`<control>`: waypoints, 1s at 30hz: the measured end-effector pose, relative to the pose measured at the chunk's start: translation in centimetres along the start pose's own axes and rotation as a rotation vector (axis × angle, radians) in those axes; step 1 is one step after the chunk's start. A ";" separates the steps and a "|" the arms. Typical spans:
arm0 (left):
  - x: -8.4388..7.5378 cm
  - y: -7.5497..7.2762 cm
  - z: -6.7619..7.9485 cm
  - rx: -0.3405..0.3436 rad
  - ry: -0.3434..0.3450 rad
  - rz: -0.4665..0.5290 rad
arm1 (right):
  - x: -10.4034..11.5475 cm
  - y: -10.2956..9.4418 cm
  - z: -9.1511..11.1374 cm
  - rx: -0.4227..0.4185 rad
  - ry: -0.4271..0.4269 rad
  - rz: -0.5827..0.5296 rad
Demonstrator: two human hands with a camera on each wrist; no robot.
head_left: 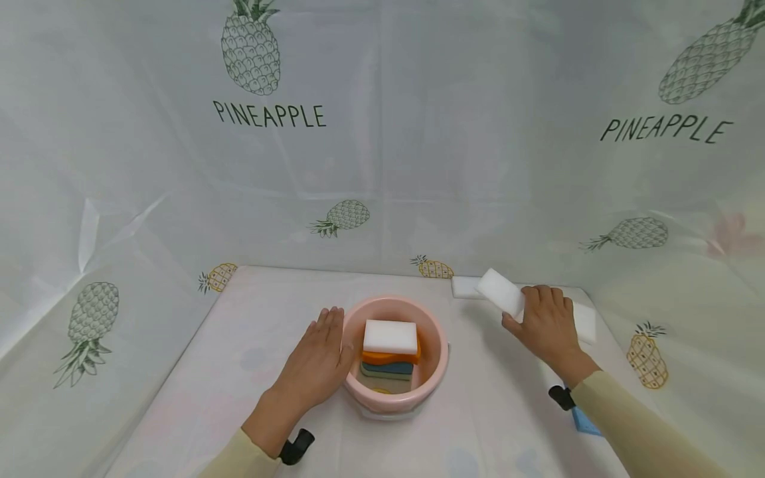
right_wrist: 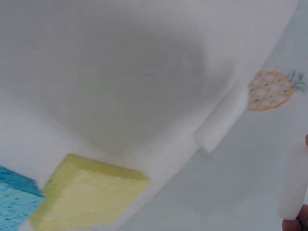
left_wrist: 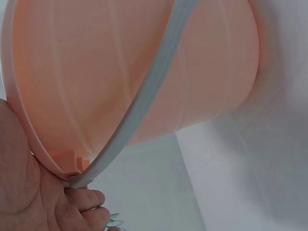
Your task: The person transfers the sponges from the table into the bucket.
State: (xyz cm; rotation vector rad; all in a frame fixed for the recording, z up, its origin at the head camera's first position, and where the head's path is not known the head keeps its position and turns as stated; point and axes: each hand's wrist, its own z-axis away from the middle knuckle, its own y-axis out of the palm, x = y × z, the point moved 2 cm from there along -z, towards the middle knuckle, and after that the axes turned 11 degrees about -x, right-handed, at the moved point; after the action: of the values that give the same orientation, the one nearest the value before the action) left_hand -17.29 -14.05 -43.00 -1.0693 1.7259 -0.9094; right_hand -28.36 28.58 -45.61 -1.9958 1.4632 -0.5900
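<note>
My right hand (head_left: 546,325) pinches a white sponge block (head_left: 501,292) and holds it tilted above the right back of the table; the right wrist view catches only fingertips and an end of that block (right_wrist: 292,187). At the middle stands a pink bucket (head_left: 439,372) with a grey handle (left_wrist: 139,103). My left hand (head_left: 317,358) lies along its left rim, fingers straight and together, touching it. Inside the bucket, a white sponge (head_left: 390,336) tops a stack with an orange one (head_left: 391,358) and a dark blue one (head_left: 388,368) under it.
Another white block (head_left: 466,287) lies by the table's back edge. A pale block (head_left: 584,322) sits behind my right hand, and a blue sponge (head_left: 586,421) shows partly under the right forearm. The right wrist view has a yellow sponge (right_wrist: 91,192). A pineapple-print sheet (head_left: 454,166) hangs behind.
</note>
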 end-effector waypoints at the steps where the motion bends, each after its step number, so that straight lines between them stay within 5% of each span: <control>1: 0.0 0.0 0.0 0.000 -0.002 0.006 | 0.5 -0.3 -0.2 -0.013 -0.008 -0.010; 13: -0.2 0.2 0.0 0.003 -0.018 0.015 | 6.8 -4.5 -2.5 -0.062 -0.089 -0.113; 22: -0.1 0.1 0.0 0.018 -0.027 0.026 | 13.1 -7.6 -3.0 0.107 -0.124 -0.188; 30: -0.1 0.2 0.0 -0.009 -0.020 0.038 | 17.4 -8.1 -2.0 0.248 -0.232 -0.244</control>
State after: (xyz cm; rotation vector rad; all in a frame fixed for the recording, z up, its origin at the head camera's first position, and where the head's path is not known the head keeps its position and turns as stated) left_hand -17.30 -13.93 -43.18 -1.0446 1.7298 -0.8652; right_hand -18.90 13.32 -38.46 -1.9808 0.9683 -0.5865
